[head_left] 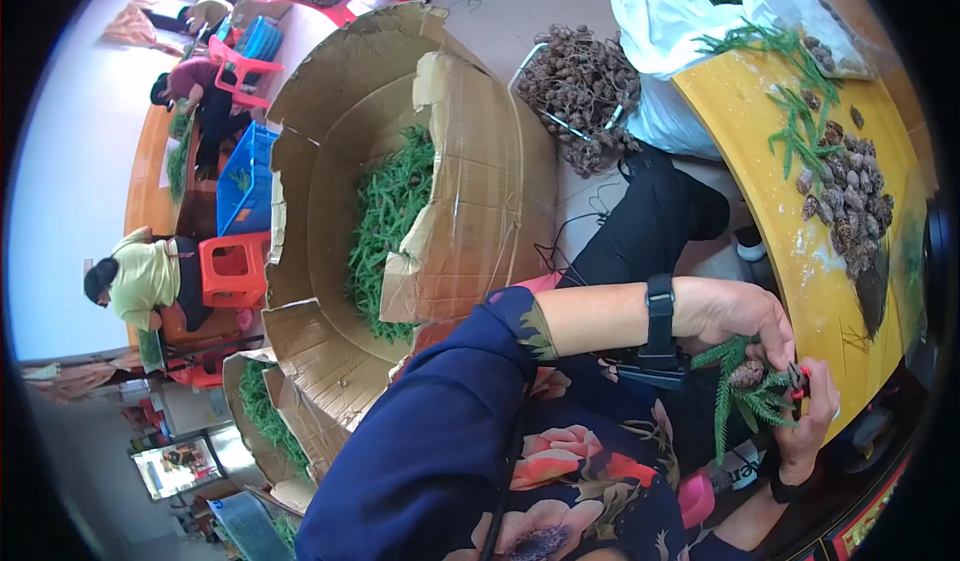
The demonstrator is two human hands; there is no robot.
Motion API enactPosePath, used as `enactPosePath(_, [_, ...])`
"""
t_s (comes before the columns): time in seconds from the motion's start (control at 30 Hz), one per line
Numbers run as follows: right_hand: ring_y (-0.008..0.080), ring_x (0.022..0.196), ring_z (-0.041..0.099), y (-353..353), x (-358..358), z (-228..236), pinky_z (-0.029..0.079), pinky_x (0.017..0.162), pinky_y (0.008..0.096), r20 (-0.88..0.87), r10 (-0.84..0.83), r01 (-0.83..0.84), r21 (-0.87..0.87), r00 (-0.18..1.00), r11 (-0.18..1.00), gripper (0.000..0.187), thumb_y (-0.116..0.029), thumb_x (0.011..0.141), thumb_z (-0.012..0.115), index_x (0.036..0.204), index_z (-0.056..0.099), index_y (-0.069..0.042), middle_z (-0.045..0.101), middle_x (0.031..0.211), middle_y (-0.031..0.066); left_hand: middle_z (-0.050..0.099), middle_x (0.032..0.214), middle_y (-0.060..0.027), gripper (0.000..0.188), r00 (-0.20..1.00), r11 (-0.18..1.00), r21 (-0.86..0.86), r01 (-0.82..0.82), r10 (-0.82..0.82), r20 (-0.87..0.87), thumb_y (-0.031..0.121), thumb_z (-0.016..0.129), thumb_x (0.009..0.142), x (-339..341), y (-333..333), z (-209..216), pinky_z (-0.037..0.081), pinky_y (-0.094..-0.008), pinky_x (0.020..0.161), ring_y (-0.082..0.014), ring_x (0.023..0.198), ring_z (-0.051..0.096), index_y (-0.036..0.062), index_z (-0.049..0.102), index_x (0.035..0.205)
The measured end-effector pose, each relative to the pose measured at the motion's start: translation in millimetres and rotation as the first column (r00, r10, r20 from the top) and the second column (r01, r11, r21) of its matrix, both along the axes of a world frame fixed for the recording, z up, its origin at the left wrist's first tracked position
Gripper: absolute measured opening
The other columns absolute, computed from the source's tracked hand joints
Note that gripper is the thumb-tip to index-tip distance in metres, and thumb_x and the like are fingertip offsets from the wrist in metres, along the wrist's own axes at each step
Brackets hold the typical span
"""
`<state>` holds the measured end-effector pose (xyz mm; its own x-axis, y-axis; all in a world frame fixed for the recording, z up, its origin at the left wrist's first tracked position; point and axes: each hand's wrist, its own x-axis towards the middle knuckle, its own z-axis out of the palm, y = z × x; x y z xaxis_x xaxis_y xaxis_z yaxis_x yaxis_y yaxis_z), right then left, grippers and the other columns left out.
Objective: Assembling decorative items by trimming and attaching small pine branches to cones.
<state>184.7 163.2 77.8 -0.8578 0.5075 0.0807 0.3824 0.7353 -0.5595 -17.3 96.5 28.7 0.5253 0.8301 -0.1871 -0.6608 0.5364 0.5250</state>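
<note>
My left hand [735,313], with a black strap on its wrist, comes in from the left and pinches a green artificial pine sprig [722,401]. A brown pine cone [746,374] sits among the sprig's needles. Close beside it, my right hand [818,406] is closed around small red-handled pliers [800,381]. Their jaws meet the sprig's stem near my left fingertips; what exactly they grip is too small to tell. Both hands are at the edge of a yellow table [775,196].
Pine cones [850,196] and loose green sprigs [800,131] lie on the table. A large cardboard box [480,181] holds green sprigs. Beyond are a heap of brown cones [580,81] and a white plastic bag [660,21]. People sit at another table on the left, near red stools [235,266].
</note>
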Motion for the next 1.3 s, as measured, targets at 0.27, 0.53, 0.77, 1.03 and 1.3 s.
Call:
enactPosePath(0.27, [0.0286, 0.064, 0.046, -5, 12, -2, 0.037, 0.061, 0.0342, 0.129, -0.230, 0.239, -0.059, 0.965, 0.969, 0.015, -0.004, 0.077, 0.055, 0.089, 0.050, 0.004, 0.047, 0.072, 0.0153, 0.065, 0.070, -0.0016, 0.009, 0.249, 0.710, 0.684, -0.170, 0.702, -0.667, 0.008, 0.066, 0.077, 12, -1, -1, 0.047, -0.0273, 0.060, -0.0093, 0.063, 0.060, -0.0007, 0.067, 0.075])
enactPosePath(0.53, [0.0283, 0.068, 0.047, -12, -2, 7, 0.039, 0.065, 0.0333, 0.187, -0.370, 0.405, -0.212, 0.910, 0.889, 0.014, -0.001, 0.077, 0.053, 0.090, 0.051, 0.004, 0.049, 0.072, 0.0159, 0.064, 0.069, -0.0006, 0.009, 0.623, 0.785, 0.402, -0.472, 0.619, -0.478, 0.005, 0.066, 0.078, 15, 0, -6, 0.046, -0.0237, 0.061, -0.0077, 0.064, 0.058, -0.0035, 0.067, 0.078])
enactPosePath(0.77, [0.0311, 0.069, 0.049, -9, -3, 5, 0.040, 0.067, 0.0344, 0.000, -0.198, 0.195, -0.162, 0.980, 0.967, 0.019, -0.004, 0.077, 0.053, 0.095, 0.052, 0.003, 0.051, 0.075, 0.0153, 0.067, 0.074, -0.0005, 0.005, 0.906, 0.922, 0.165, -0.349, 0.377, -0.193, 0.005, 0.067, 0.078, 11, 2, -4, 0.046, -0.0198, 0.060, -0.0063, 0.064, 0.059, 0.0000, 0.069, 0.079])
enactPosePath(1.03, [0.0319, 0.071, 0.050, 1, 1, 3, 0.040, 0.066, 0.0349, 0.033, -0.050, 0.056, -0.226, 0.998, 0.972, 0.023, -0.005, 0.075, 0.053, 0.097, 0.053, 0.001, 0.051, 0.078, 0.0151, 0.068, 0.073, -0.0013, 0.006, 0.988, 0.986, 0.109, -0.124, 0.133, -0.079, 0.006, 0.069, 0.078, 2, -1, 2, 0.046, -0.0187, 0.058, -0.0061, 0.061, 0.060, 0.0025, 0.071, 0.082])
enactPosePath(1.3, [0.0351, 0.069, 0.049, -7, -13, 8, 0.040, 0.064, 0.0361, -0.045, -0.066, 0.059, -0.140, 0.997, 0.988, 0.021, -0.007, 0.076, 0.053, 0.095, 0.053, 0.002, 0.049, 0.075, 0.0168, 0.068, 0.071, -0.0005, 0.004, 0.994, 0.990, 0.095, -0.099, 0.103, -0.030, 0.005, 0.068, 0.077, 4, 0, -1, 0.044, -0.0177, 0.055, -0.0050, 0.059, 0.059, 0.0024, 0.070, 0.080])
